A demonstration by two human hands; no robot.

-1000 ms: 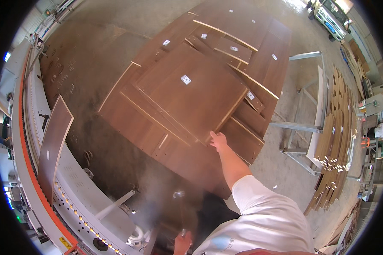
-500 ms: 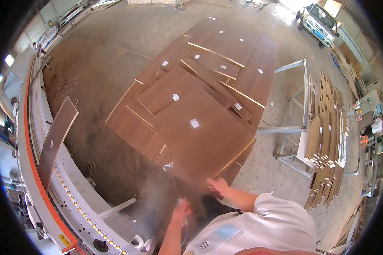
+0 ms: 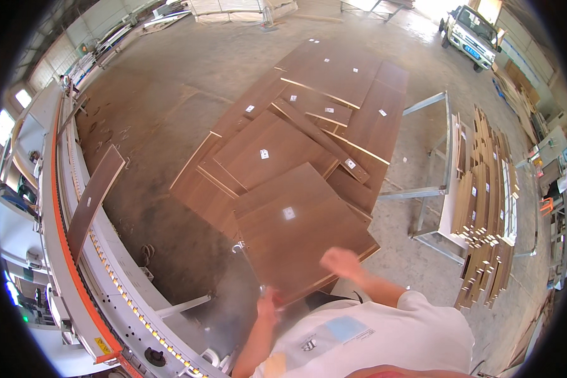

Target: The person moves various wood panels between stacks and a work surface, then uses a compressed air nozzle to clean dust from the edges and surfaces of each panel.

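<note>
A square brown wood-grain panel [image 3: 296, 236] with a white label lies on top of the pile, its near edge reaching my body. My left hand [image 3: 269, 303] is closed at its near left corner, around what looks like an air blow gun; a metal bit and some red show at the fingers. Motion smears my right hand [image 3: 341, 261], which is over the panel near its right edge; its fingers cannot be made out. Beside the panel's left edge is a small pale hook [image 3: 238, 247]. Behind it lies another labelled brown panel [image 3: 274, 145].
A long machine with an orange strip [image 3: 69, 271] runs along the left, a narrow brown board [image 3: 94, 201] leaning on it. At right stand a metal frame [image 3: 448, 148] and stacked narrow boards [image 3: 482, 201]. A white vehicle [image 3: 474, 36] is parked far right. Haze hangs near my left hand.
The top panel has come toward me, uncovering more of the panels behind it. My right hand has moved from its near edge to over its surface. My left hand stays at the near left.
</note>
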